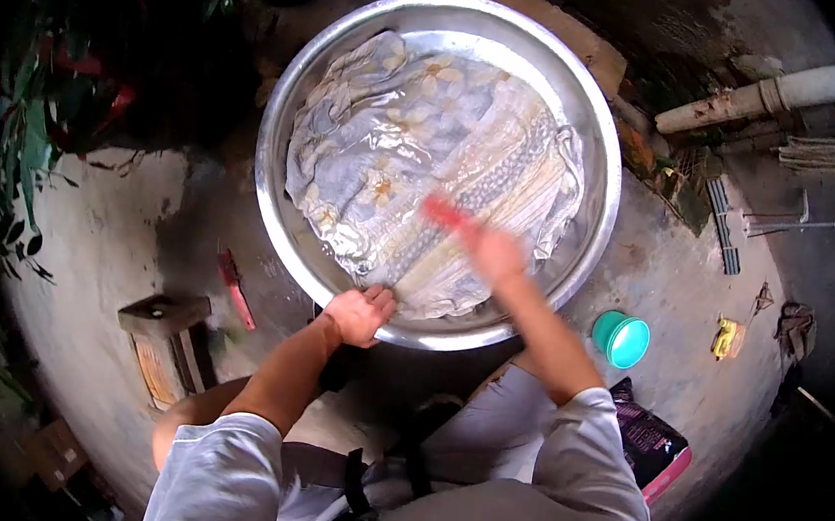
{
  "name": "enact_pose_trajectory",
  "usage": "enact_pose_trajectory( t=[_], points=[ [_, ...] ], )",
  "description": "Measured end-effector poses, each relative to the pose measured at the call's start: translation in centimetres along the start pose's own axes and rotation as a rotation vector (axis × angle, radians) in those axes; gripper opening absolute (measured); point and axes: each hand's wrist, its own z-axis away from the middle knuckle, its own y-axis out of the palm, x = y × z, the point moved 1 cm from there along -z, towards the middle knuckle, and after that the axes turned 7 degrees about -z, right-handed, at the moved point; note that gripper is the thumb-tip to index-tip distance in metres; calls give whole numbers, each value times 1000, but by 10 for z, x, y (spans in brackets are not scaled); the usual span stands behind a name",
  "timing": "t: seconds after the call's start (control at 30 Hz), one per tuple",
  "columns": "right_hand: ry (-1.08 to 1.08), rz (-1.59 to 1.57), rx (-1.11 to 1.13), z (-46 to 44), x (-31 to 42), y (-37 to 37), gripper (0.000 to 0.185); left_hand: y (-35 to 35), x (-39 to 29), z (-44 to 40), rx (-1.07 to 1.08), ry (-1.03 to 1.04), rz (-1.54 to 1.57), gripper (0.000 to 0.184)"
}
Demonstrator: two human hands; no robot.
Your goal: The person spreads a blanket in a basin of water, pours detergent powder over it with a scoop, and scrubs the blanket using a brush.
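Observation:
A wide metal basin (pixel 422 341) stands in front of me. Spread inside it is a wet, pale cloth (pixel 388 147) with a flower pattern and a patterned band, shiny with water. My left hand (pixel 360 313) is at the near rim, its fingers curled closed on the cloth's near edge. In my right hand (pixel 495 258) is a red scrub brush (pixel 445 212), held over the middle of the cloth. Motion blurs the hand and brush, and the bristles cannot be made out.
Right of the basin are a teal bucket (pixel 621 339), a dark-and-pink bag (pixel 647 438) and a yellow object (pixel 729 339). A red-handled tool (pixel 236 289) and a wooden stool (pixel 163 342) are on the left. Plants (pixel 32 138) hang at far left; a pipe (pixel 760 98) lies upper right.

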Motion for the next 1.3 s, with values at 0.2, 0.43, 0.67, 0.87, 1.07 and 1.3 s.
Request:
enact_pose_trajectory(
  t=[0.2,0.43,0.67,0.87,1.07,1.3],
  points=[
    [112,288,-106,-34,-89,-80,57,3,-2,0,29,-18,-20,54],
    [139,10,-418,18,-66,-38,45,-10,-4,0,98,13,14,56],
    [-231,-84,-575,93,-16,63,19,-108,10,-3,340,29,-64,76],
    [-317,-18,-577,96,1,100,22,-164,1,9,-159,103,117,68],
    [-295,-103,-588,102,8,88,28,-242,-34,20,-783,309,187,20],
    [-265,-118,-530,103,12,85,30,-243,-53,31,-985,139,512,25]
  ],
)
